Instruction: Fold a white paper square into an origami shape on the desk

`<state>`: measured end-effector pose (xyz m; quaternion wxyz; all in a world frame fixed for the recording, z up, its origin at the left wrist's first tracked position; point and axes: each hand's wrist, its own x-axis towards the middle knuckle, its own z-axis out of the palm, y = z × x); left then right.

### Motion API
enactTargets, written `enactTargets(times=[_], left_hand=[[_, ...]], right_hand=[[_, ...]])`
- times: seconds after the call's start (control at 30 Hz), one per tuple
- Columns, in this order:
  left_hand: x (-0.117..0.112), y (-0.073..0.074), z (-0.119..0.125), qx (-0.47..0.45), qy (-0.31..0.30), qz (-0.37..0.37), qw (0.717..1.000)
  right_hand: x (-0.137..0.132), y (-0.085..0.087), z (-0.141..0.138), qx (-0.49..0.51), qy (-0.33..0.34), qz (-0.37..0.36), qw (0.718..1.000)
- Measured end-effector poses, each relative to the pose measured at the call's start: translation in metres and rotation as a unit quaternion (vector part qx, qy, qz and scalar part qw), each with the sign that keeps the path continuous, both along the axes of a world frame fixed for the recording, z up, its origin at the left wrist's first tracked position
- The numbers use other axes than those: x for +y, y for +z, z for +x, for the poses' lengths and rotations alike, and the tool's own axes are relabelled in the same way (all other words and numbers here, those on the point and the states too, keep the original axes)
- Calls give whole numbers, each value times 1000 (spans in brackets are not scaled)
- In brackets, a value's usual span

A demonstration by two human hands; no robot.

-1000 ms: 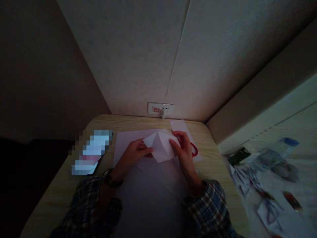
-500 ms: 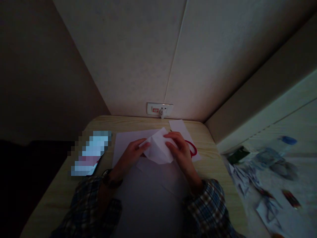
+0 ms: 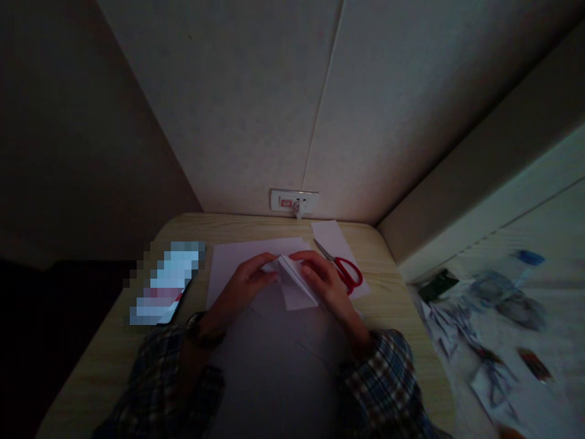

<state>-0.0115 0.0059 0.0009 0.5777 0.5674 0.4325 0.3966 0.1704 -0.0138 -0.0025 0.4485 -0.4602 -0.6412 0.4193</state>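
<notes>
A folded piece of white paper (image 3: 296, 286) is held between my two hands, its layered folds pointing up and slanting down to the right. My left hand (image 3: 250, 275) pinches its left side between thumb and fingers. On the other side, my right hand (image 3: 322, 279) grips the right edge, fingers curled over the top. Beneath my hands lie white paper sheets (image 3: 226, 259) on the wooden table (image 3: 384, 286). Just beyond my right hand rest scissors with red handles (image 3: 350, 274), their blades pointing to the upper left, on a paper strip (image 3: 329, 231).
A phone with a lit, blurred-out screen (image 3: 171, 280) lies at the table's left. Behind the table, the wall carries a socket with a plug (image 3: 297, 206). Right of the table, lower down, are a clear plastic bottle with a blue cap (image 3: 516, 271) and crumpled papers (image 3: 443, 329).
The paper has turned from a broad face towards me to a narrower, edge-on fold. My right hand has moved slightly down, uncovering the scissors' blades.
</notes>
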Motion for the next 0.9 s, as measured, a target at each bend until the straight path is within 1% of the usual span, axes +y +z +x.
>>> enactTargets(times=[0.2, 0.27, 0.43, 0.53, 0.63, 0.7, 0.77, 0.83, 0.9], left_hand=[[1, -1, 0, 0, 45, -17, 999], [1, -2, -1, -3, 60, -18, 998], [2, -2, 0, -4, 69, -17, 997], [1, -1, 0, 3, 67, -17, 998], [0, -2, 0, 10, 71, 0, 997], [0, -2, 0, 15, 72, 10, 997], [1, -3, 0, 18, 67, 17, 997], [1, -3, -1, 14, 64, 26, 998], [2, -3, -1, 11, 68, 31, 997]], right_hand=[[0, 0, -1, -51, -52, 90, 993], [0, 0, 0, -63, -61, 96, 992], [-1, 0, 1, -79, -94, 54, 991], [-2, -4, 0, -105, -142, 76, 981], [-3, -8, 1, -117, -176, 124, 970], [-3, -8, 2, -128, -155, 160, 966], [-3, -5, 3, -149, -103, 184, 966], [-3, -2, 2, -156, -58, 184, 969], [-2, 1, 2, -145, -44, 165, 975]])
